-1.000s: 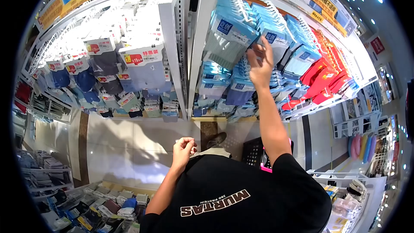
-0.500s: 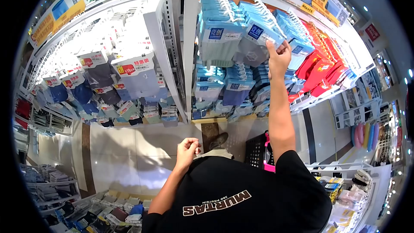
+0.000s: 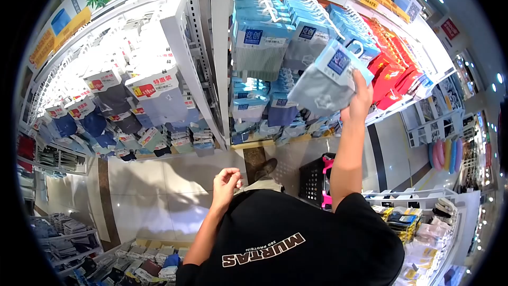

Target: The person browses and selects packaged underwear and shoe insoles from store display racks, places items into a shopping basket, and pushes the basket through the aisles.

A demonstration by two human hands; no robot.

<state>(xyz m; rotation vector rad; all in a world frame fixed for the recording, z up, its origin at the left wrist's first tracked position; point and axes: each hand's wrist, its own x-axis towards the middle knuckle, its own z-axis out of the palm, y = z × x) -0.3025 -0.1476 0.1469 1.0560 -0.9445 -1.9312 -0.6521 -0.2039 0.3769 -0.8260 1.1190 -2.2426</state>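
My right hand (image 3: 357, 100) grips a light grey-blue garment pack (image 3: 324, 86) by the right side of its blue card. A white hook shows at the top of the pack, which hangs tilted in front of the rack, apart from the rows behind. Blue-carded packs (image 3: 257, 47) hang on white rack hooks to its left, and red packs (image 3: 389, 77) hang to its right. Low in front of my body is my left hand (image 3: 227, 181), its fingers curled together; whether anything is between them is too small to tell.
A white rack post (image 3: 220, 47) separates the blue packs from price-carded packs (image 3: 161, 92) on the left. A black basket with pink handles (image 3: 312, 181) stands on the floor beside my body. Low bins of packed goods (image 3: 151, 267) lie behind me.
My right hand has closed on a pack and brought it off the rack, toward me. The view has shifted slightly to the right. My left hand stays low, curled.
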